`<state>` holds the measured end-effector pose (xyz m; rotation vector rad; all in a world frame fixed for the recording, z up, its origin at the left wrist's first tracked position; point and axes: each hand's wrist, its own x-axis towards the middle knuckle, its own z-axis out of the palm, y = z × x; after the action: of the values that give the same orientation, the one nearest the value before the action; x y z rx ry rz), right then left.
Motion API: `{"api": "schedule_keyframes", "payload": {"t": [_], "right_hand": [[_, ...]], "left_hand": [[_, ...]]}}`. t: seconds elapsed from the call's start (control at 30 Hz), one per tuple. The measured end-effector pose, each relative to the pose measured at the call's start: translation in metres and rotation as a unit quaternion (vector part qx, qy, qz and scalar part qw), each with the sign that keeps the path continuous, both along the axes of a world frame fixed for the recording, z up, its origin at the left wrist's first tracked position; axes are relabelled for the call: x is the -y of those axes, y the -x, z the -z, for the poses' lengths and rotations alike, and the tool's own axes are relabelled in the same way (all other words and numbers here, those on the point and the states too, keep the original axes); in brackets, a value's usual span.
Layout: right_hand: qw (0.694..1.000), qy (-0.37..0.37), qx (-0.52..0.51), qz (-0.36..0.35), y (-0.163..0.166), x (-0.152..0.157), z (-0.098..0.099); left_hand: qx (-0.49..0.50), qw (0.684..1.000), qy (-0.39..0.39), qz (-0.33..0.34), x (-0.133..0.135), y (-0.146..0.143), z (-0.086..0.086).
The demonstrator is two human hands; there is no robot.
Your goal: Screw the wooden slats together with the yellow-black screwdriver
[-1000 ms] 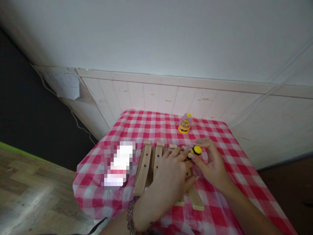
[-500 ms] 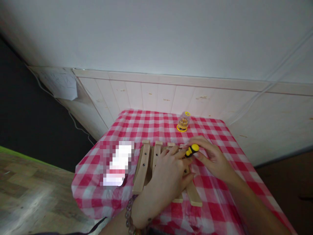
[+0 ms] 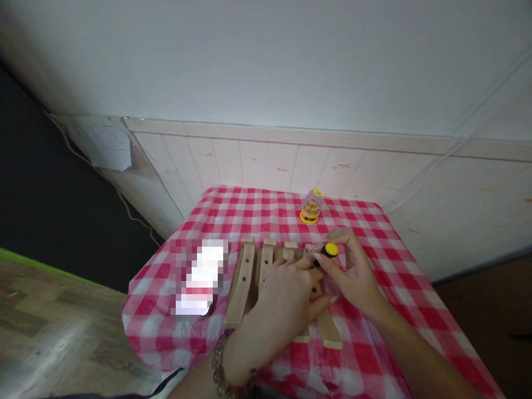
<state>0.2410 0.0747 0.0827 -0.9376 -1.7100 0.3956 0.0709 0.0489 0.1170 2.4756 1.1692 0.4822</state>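
A wooden piece with several pale curved slats (image 3: 240, 291) and dark screws lies on the table. Across its slats rests my left hand (image 3: 286, 293), palm down, with the fingers stretched and the thumb apart on the right. My right hand (image 3: 353, 269) is closed with thumb and fingers around a short yellow-and-black screwdriver (image 3: 331, 250). The screwdriver stands nearly upright over the right-hand slats, close to my left fingertips. Its tip is hidden by my hands.
Behind the wooden piece stands a clear-topped bit case (image 3: 311, 207) with a yellow base. A blurred phone (image 3: 202, 280) lies to the left. The checked tablecloth (image 3: 257, 208) reaches back to the panelled wall (image 3: 253, 166).
My right thumb and fingers have moved in onto the screwdriver handle, covering more of it. The handle's top looks slightly more upright. My left hand has barely moved.
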Motion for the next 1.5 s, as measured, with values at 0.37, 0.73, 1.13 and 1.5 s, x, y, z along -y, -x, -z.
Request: {"api": "schedule_keyframes", "payload": {"t": [0.37, 0.73, 1.13, 1.5], "right_hand": [[0.970, 0.138, 0.074, -0.186, -0.033, -0.005, -0.024], [0.998, 0.041, -0.032, -0.033, -0.002, -0.003, -0.003], [0.980, 0.103, 0.053, -0.165, -0.028, -0.006, -0.019], [1.000, -0.003, -0.009, 0.001, -0.002, -0.002, -0.001]], "left_hand": [[-0.007, 1.000, -0.006, 0.006, 0.000, 0.002, 0.000], [-0.011, 1.000, 0.019, -0.005, 0.001, 0.000, -0.005], [0.001, 1.000, 0.009, 0.003, 0.002, 0.002, -0.008], [-0.006, 1.000, 0.022, -0.004, 0.000, 0.000, -0.005]]}}
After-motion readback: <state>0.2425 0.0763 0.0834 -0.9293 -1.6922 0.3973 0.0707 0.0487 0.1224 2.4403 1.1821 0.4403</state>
